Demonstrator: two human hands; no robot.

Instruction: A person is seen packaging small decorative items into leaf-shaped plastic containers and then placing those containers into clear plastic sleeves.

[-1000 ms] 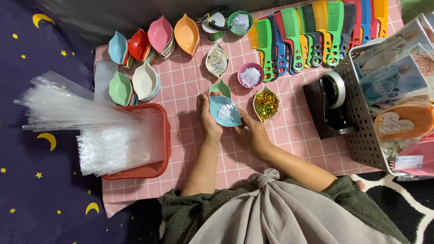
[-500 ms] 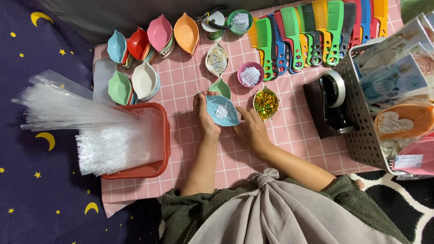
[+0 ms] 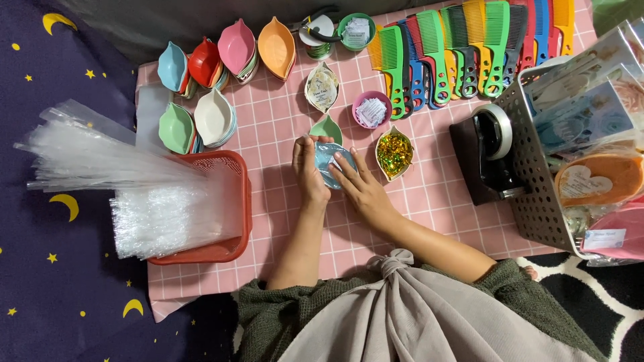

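Pink checked cloth covers the low table, which stands on a dark blue sheet with yellow moons and stars. Near the table's middle, the left hand and right hand both close around one small light-blue leaf-shaped dish wrapped in clear film, fingers curled on its rim. One green leaf dish lies just beyond it, one dish of gold glitter to its right. A red basket of clear plastic bags sits at the left edge; coloured combs line the far edge; one black tape dispenser stands right.
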